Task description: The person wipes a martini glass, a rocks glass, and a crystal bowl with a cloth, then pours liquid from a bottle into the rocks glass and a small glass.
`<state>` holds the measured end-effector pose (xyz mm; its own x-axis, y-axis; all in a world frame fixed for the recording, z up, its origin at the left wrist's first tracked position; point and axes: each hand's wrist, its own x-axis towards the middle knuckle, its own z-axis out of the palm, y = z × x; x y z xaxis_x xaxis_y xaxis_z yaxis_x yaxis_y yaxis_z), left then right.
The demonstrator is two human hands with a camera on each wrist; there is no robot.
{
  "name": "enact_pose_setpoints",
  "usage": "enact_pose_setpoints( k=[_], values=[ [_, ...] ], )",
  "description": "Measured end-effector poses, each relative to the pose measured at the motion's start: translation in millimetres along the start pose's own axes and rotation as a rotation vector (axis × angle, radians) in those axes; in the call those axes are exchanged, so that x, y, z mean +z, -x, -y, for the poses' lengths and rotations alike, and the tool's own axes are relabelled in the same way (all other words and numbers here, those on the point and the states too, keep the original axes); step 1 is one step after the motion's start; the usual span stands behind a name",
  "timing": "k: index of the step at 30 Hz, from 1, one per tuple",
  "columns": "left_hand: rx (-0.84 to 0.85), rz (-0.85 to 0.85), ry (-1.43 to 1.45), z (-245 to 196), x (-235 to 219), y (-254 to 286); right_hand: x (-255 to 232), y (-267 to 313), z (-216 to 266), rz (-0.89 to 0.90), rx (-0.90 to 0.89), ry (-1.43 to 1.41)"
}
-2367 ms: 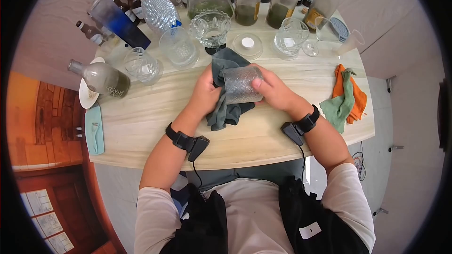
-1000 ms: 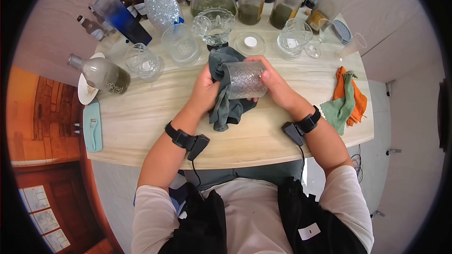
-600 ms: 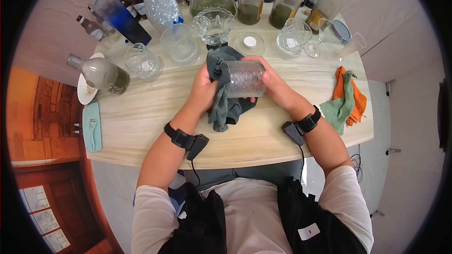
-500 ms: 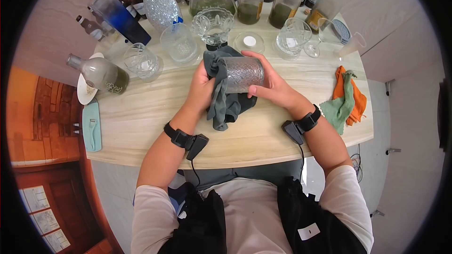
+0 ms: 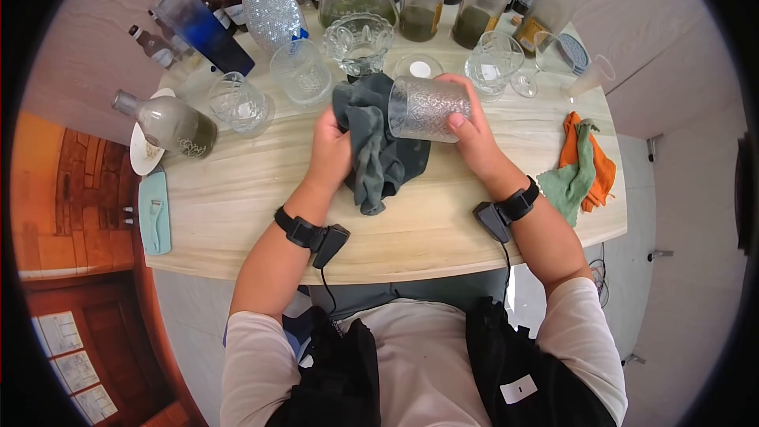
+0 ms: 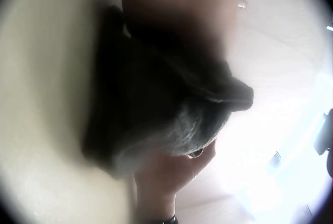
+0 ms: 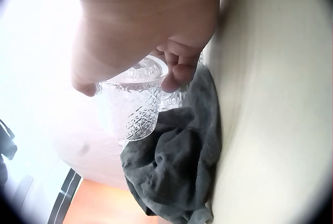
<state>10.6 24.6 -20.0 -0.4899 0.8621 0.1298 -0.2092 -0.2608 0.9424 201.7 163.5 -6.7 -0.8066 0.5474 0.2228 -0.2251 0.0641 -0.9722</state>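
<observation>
Held sideways in my right hand (image 5: 476,133) is a clear patterned glass tumbler (image 5: 428,109), with the thumb on its near side and the fingers round the far side. Its left end faces a dark grey cloth (image 5: 378,146). My left hand (image 5: 329,150) grips that cloth, and most of its fingers are hidden beneath the folds. From the right wrist, the tumbler's cut pattern (image 7: 138,112) shows beside the bunched cloth (image 7: 171,164). The left wrist view is mostly filled by the dark cloth (image 6: 151,94), with the right hand (image 6: 166,174) beyond it.
Close beyond the hands stand a glass bowl (image 5: 358,41), a tealight on a glass dish (image 5: 420,69) and several tumblers (image 5: 301,75). Bottles (image 5: 269,12) line the back. A round bottle (image 5: 175,125) is at left, above a teal board (image 5: 156,217). Orange (image 5: 602,170) and green cloths (image 5: 581,170) lie right.
The tumbler, earlier pushed against the cloth, has moved right and away from it in my right hand. My left hand has shifted slightly left with the cloth, which hangs looser.
</observation>
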Motion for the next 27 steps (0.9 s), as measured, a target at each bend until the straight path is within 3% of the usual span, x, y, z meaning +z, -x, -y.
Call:
enact_pose_setpoints(
  k=[4, 11, 13, 17, 20, 23, 25, 27],
  values=[
    [-0.117, 0.115, 0.064, 0.0, -4.0, -0.2, 0.9, -0.9, 12.5, 0.008, -0.253, 0.180],
    [-0.184, 0.201, 0.048, -6.8, -0.3, 2.8, -5.8, -0.8, 2.9, 0.137, -0.294, 0.367],
    [-0.365, 0.233, 0.255, -13.6, 1.4, 5.5, -1.8, -0.8, 4.3, 0.136, -0.301, 0.316],
    [-0.396, 0.332, 0.363, -13.9, -6.0, 4.3, -4.4, -0.6, 4.2, 0.147, -0.293, 0.334],
    [-0.481, 0.459, 0.458, -19.6, -7.4, 5.9, -3.4, 2.2, 5.9, 0.192, -0.221, 0.296],
    [-0.571, 0.392, 0.392, -22.7, -7.0, 12.5, 4.3, 5.8, 17.7, 0.251, -0.173, 0.253],
    [-0.552, 0.386, 0.228, -21.1, -7.9, 14.3, 9.0, 7.6, 27.0, 0.279, 0.041, 0.002],
    [-0.567, 0.314, 0.207, -28.6, 1.3, 17.2, 0.8, 3.9, 18.0, 0.297, 0.099, 0.050]
  ],
)
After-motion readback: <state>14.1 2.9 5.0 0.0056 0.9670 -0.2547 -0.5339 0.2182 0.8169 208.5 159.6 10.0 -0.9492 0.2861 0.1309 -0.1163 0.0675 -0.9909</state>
